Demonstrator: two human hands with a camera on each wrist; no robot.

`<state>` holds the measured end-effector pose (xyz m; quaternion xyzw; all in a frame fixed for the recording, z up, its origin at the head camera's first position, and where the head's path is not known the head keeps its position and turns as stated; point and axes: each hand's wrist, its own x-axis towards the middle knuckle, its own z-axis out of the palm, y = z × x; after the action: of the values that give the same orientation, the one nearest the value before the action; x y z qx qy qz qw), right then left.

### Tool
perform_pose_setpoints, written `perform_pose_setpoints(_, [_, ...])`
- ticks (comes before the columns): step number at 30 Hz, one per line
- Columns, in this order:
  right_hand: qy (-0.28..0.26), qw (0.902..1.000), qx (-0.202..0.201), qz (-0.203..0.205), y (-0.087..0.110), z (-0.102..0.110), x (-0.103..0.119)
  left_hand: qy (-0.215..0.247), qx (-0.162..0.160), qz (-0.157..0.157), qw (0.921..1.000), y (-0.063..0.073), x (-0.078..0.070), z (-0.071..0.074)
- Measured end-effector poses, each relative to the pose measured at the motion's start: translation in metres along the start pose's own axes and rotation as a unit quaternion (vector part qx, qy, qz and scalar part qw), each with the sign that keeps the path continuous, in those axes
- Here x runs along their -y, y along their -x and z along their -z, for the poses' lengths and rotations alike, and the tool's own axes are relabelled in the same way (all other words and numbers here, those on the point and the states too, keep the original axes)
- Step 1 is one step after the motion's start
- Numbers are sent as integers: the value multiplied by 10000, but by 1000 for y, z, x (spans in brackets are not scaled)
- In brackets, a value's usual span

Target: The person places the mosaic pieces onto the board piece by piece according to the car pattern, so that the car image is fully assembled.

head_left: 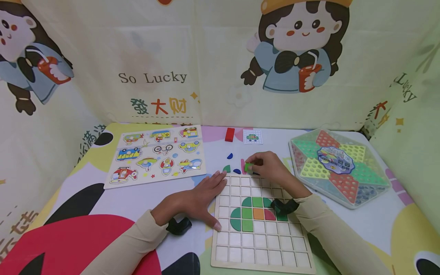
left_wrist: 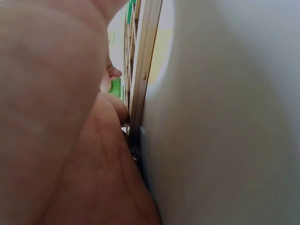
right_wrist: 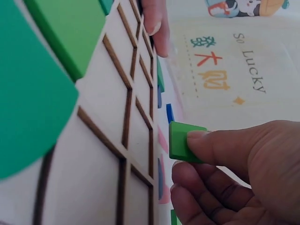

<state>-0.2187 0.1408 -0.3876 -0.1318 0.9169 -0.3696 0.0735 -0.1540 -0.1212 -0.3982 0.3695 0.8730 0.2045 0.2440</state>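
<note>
A green square tile [right_wrist: 185, 140] is pinched between the thumb and fingers of my right hand [head_left: 269, 167], just past the far edge of the wooden grid board [head_left: 227, 259]. My left hand [head_left: 196, 199] lies spread along the board's left edge, its fingertips at the far left corner and its thumb on the near part of that side. On the board sit several green tiles [head_left: 247, 213], square and rounded, beside an orange square [head_left: 258, 214] and a red rounded piece [head_left: 269, 214]. The right wrist's black strap hides part of the pattern.
Loose blue pieces [head_left: 230, 156], a dark green quarter piece [head_left: 227, 168] and a red block [head_left: 229, 134] lie beyond the board, near a pattern card [head_left: 252, 136]. A vehicle puzzle [head_left: 156, 156] stands at left, a hexagonal Chinese checkers box [head_left: 340, 168] at right. A printed curtain hangs behind.
</note>
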Motion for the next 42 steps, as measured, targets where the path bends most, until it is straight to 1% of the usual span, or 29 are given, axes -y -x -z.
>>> perform_pose_setpoints(4, [-83, 9998, -9, 173, 2, 3, 1, 7, -15, 55, 10000, 0, -1, 0])
perform_pose_setpoints(7, [-162, 9992, 79, 343, 5, 6, 1, -8, -16, 58, 10000, 0, -1, 1])
perform_pose_setpoints(12, [-278, 9975, 359, 534, 10, 8, -1, -8, -7, 29, 10000, 0, 0, 0])
perform_pose_setpoints(16, [-385, 9947, 627, 712, 16, 9, -1, -45, 9, 91, 9999, 1, 0, 0])
perform_pose_setpoints(21, [-378, 9911, 830, 970, 26, 10, -3, -9, 9, 140, 9999, 1, -1, 0])
perform_pose_setpoints(26, [-308, 9892, 989, 1037, 37, 8, -3, -17, 0, 149, 9999, 1, -1, 0])
perform_pose_setpoints(28, [-379, 9881, 1073, 1035, 41, 7, -3, -8, -4, 145, 9999, 1, -1, 0])
perform_pose_setpoints(32, [-488, 9836, 1345, 1095, 50, 7, -1, 4, 0, 180, 9998, 0, -1, 0])
perform_pose_setpoints(39, [-408, 9752, 1906, 1049, 65, 8, 4, -25, -10, 184, 9998, 0, -1, 0])
perform_pose_setpoints(42, [-525, 9702, 2083, 1120, 70, 10, 4, -17, -10, 182, 9998, 1, -1, -1])
